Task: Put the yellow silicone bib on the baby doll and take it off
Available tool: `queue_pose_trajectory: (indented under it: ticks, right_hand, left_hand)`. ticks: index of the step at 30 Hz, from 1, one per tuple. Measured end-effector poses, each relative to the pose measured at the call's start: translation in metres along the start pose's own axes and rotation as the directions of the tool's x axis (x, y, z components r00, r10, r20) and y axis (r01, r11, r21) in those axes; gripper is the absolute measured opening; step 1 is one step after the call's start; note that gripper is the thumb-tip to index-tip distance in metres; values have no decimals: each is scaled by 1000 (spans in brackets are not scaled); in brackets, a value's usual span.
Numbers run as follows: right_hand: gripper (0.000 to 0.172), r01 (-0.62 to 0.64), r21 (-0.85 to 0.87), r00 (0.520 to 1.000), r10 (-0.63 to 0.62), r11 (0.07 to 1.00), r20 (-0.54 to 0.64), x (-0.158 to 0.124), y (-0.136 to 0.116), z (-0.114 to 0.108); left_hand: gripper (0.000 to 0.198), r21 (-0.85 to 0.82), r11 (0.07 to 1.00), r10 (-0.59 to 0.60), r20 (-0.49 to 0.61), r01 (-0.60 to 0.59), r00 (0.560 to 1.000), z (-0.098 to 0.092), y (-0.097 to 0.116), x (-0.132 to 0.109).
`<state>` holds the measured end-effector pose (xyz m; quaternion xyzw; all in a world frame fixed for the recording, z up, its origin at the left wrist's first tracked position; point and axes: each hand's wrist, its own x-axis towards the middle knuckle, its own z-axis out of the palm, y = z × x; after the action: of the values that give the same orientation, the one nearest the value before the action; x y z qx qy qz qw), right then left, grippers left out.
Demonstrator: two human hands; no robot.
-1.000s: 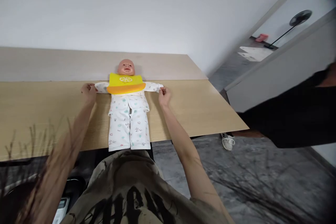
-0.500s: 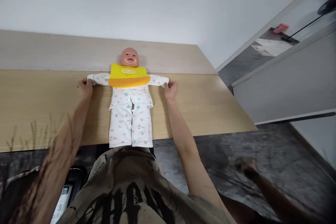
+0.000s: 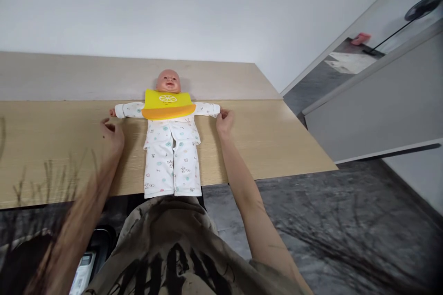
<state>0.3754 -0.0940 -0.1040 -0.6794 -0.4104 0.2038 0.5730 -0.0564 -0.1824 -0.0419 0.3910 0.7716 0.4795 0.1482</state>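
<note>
A baby doll (image 3: 169, 81) lies on its back with its arms stretched out to both sides. It wears a white printed top and white printed trousers (image 3: 159, 163), and a yellow bib (image 3: 168, 105) with a slice pattern and an orange pocket covers its chest. My left hand (image 3: 113, 134) is just below the doll's bare hand on the left, apart from it, with loosely bent fingers and nothing in them. At the other cuff, my right hand (image 3: 225, 122) has its fingers closed around the doll's hand, which is mostly hidden.
The doll rests on a light wooden table (image 3: 277, 140), its head on a paler board (image 3: 221, 80) along the white wall. Grey cabinet panels (image 3: 374, 87) stand at the right. A black container (image 3: 104, 239) with a pale item in it sits below the table's front edge.
My left hand has let go of the doll's left-side cuff and moved down, uncovering the doll's hand. My right hand stays at the other cuff. The view has shifted slightly.
</note>
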Motion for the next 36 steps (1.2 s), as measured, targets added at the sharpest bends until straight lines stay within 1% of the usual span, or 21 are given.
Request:
queue_pose_trajectory:
  ticks: [2, 3, 5, 6, 7, 9, 10, 12, 13, 14, 15, 16, 19, 21, 24, 26, 28, 33, 34, 35, 36]
  right_hand:
    - [18, -9, -9, 1000, 9, 1000, -24, -7, 0, -4]
    - [18, -13, -14, 999, 13, 1000, -30, -11, 0, -6]
    - [16, -16, -15, 999, 15, 1000, -28, -16, 0, -9]
    - [15, -14, -13, 1000, 14, 1000, -23, -18, 0, -9]
    - [15, -11, -10, 1000, 11, 1000, -17, -20, 0, -9]
    - [14, -7, 0, 1000, 7, 1000, -10, -21, -1, -9]
    - [13, -6, 6, 1000, 6, 1000, -8, -22, -1, -9]
    - [11, -4, 20, 1000, 4, 1000, -2, -22, -3, -8]
    - [10, -3, 22, 1000, 4, 1000, -1, -22, -4, -8]
    - [10, -3, 22, 1000, 3, 1000, -2, -22, -4, -8]
    - [9, -4, 20, 1000, 4, 1000, -4, -22, -5, -8]
    - [9, -5, 17, 1000, 6, 1000, -7, -23, -6, -8]
    - [10, -13, 22, 1000, 13, 1000, -10, -24, -7, -8]
    - [10, -17, 29, 1000, 17, 999, -8, -24, -7, -7]
    - [6, -37, 22, 999, 37, 999, -7, -24, -9, -7]
    - [5, -52, 13, 999, 52, 999, -11, -24, -11, -7]
    - [5, -57, 11, 998, 57, 998, -10, -25, -14, -8]
    - [8, -81, -19, 997, 82, 996, 9, -28, -24, -10]
    - [8, -89, -28, 996, 89, 996, 12, -29, -26, -11]
    - [8, -93, -36, 995, 94, 995, 19, -30, -28, -11]
    - [9, -97, -43, 995, 98, 994, 26, -31, -29, -12]
  left_hand:
    - [48, -30, 996, 82, 47, -81, 996, -16, -11, -45]
    - [45, -55, 983, 179, 92, -174, 980, -25, -19, -69]
    - [40, -70, 937, 349, 230, -342, 908, -44, -38, -119]
    - [36, -75, 905, 422, 279, -419, 863, -53, -48, -142]
    - [36, -98, 862, 498, 355, -498, 791, -60, -59, -162]
    - [35, -127, 740, 655, 360, -660, 665, -69, -77, -193]
    - [35, -118, 666, 721, 356, -736, 595, -71, -83, -202]
    - [39, -72, 534, 811, 327, -842, 486, -70, -90, -209]
    - [43, -48, 484, 837, 315, -873, 447, -68, -90, -209]
    - [47, -29, 453, 853, 304, -891, 424, -65, -90, -207]
    - [50, -16, 441, 859, 296, -898, 417, -63, -89, -204]
    - [52, -6, 444, 857, 293, -896, 423, -61, -88, -200]
    - [55, 33, 515, 818, 281, -857, 503, -60, -93, -195]
    - [57, 38, 553, 798, 260, -832, 543, -64, -101, -196]
    - [60, 9, 603, 768, 263, -798, 584, -71, -113, -197]
    - [62, -9, 622, 756, 271, -783, 596, -75, -115, -198]
    - [63, -32, 593, 783, 255, -805, 567, -76, -111, -200]
    - [58, -76, 426, 896, 173, -901, 409, -78, -89, -215]
    - [54, -102, 406, 909, 149, -908, 390, -78, -84, -216]
    - [49, -134, 399, 915, 126, -907, 384, -78, -79, -215]
    - [42, -165, 415, 909, 114, -895, 401, -77, -73, -211]
